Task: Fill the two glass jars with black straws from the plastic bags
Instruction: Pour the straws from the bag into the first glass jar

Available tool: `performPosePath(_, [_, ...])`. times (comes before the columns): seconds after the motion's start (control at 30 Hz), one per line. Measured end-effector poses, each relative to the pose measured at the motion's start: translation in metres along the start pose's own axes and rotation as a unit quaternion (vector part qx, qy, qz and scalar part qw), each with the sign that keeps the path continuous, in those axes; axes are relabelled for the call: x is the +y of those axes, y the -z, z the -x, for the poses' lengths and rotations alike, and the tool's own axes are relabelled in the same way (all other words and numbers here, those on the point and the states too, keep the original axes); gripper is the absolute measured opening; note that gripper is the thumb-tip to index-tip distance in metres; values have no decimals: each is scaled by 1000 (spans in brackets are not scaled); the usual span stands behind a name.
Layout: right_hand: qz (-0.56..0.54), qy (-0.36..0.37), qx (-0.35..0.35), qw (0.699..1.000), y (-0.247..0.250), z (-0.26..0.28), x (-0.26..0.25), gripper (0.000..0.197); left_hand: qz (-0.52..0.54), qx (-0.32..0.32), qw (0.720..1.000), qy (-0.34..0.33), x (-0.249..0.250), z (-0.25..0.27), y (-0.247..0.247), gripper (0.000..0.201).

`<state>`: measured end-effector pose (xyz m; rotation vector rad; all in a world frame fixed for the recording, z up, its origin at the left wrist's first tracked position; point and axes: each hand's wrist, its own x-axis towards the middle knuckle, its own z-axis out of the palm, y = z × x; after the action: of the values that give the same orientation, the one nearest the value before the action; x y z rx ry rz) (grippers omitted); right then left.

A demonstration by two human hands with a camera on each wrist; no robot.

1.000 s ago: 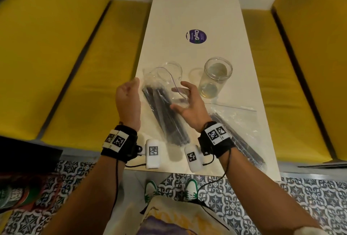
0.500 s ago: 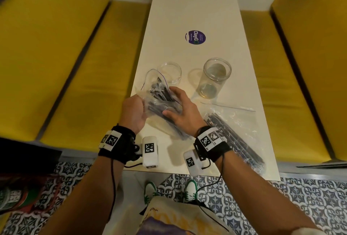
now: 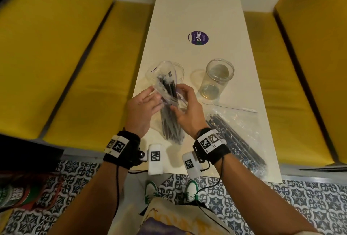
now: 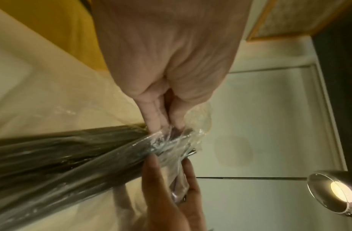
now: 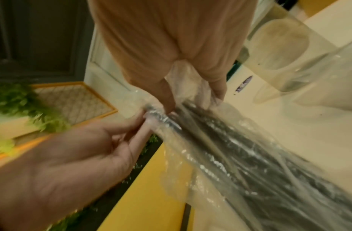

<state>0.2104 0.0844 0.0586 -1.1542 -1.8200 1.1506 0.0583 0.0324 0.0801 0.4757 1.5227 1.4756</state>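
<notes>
Both hands hold a clear plastic bag of black straws tilted up over the near part of the white table. My left hand pinches the bag's plastic on the left near its upper end, fingertips on the film. On the right side, my right hand pinches the bag. The straw tips poke up toward the bag's mouth. One glass jar stands just behind the bag, partly hidden. A second glass jar stands to its right, with no straws in it. Another bag of straws lies flat at the right.
A round purple sticker lies farther up the table. Yellow bench seats flank the table on both sides. The table's front edge is close to my wrists. A lit lamp shows in the left wrist view.
Half a second ago the bag lay pressed on the table under both hands. It is now lifted and tipped up, and both hands pinch it nearer its upper end.
</notes>
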Motion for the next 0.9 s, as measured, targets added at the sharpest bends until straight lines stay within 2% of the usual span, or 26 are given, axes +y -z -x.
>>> performPosePath(0.1, [-16,1,14,1000,5,0,1,61,-16,7,1000,-17,-3,-4,5,54])
performPosePath(0.2, [-21,7,24,999,2,5,-2,50,-31,32,999,-27,-4,-9,2,60])
performPosePath(0.23, [-30,10,28,999,1,6,-3,49,-40,31,998,-28,-4,-10,2,56])
performPosePath(0.3, [-60,-4,32,998,0,6,-2,52,-140,36,988,-60,-5,-14,5,29])
performPosePath(0.33, [-79,-18,31,996,1,6,-2,55,-190,17,978,-83,-5,-13,8,16])
performPosePath(0.37, [-85,-29,28,996,1,4,-1,58,-218,-19,971,-99,-5,-12,10,14])
performPosePath(0.4, [-80,-31,26,996,2,3,0,61,-232,-58,966,-101,-3,-11,11,23])
performPosePath(0.43, [-68,-27,23,997,2,2,0,63,-205,-94,971,-84,0,-9,10,35])
performPosePath(0.47, [-60,-18,20,998,3,2,-1,64,-145,-91,984,-51,5,-5,7,46])
performPosePath(0.5, [-51,-5,18,998,3,1,-2,62,-96,-65,993,-20,4,-8,7,45])
performPosePath(0.57, [-39,31,11,999,2,2,-8,59,-49,-11,999,0,4,-13,7,25])
performPosePath(0.6, [-40,41,6,998,2,2,-10,60,-34,1,999,8,5,-13,6,22])
performPosePath(0.7, [-79,32,-10,996,3,3,-14,68,31,3,996,83,1,-18,8,7])
performPosePath(0.77, [-107,28,-35,993,1,5,-14,71,47,3,995,84,-1,-22,8,38])
performPosePath(0.8, [-105,33,-43,993,-1,6,-14,72,30,2,997,67,0,-23,6,45])
performPosePath(0.83, [-93,37,-47,994,-4,8,-13,72,6,1,999,49,1,-22,4,41])
performPosePath(0.9, [-61,41,-51,996,-8,10,-11,74,-18,-9,999,40,5,-21,1,19])
